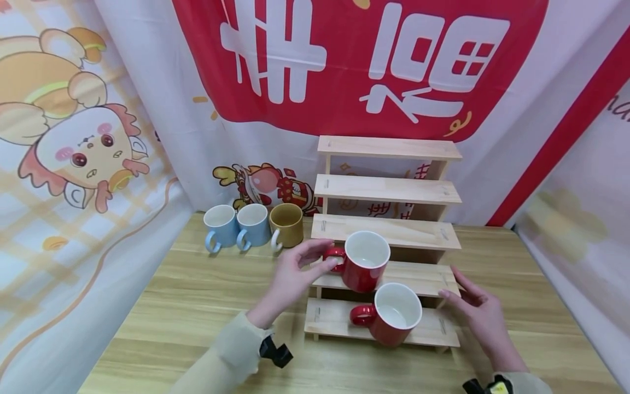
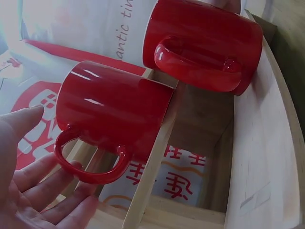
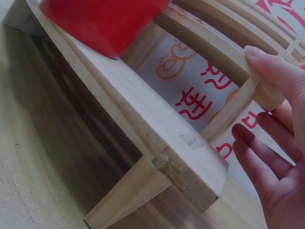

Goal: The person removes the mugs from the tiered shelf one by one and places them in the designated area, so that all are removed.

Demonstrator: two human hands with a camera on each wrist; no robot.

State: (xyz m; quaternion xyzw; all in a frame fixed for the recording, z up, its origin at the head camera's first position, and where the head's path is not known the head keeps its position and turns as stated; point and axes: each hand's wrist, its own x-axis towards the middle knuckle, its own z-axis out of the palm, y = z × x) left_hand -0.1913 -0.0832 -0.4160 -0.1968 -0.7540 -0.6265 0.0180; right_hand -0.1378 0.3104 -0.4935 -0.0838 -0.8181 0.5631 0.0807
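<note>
In the head view, a red mug with a white inside stands on the second step from the bottom of a tiered wooden shelf. Beside its handle is my left hand, thumb apart from the fingers. The left wrist view shows those fingers extended right by the mug handle. Another red mug sits on the lowest step, handle to the left. My right hand holds the second step's right end, thumb on the board and fingers partly hidden behind it.
Two light-blue mugs and a mustard mug with a white handle stand in a row at the back left of the wood-grain table. Printed cloth hangs behind the shelf and along both sides.
</note>
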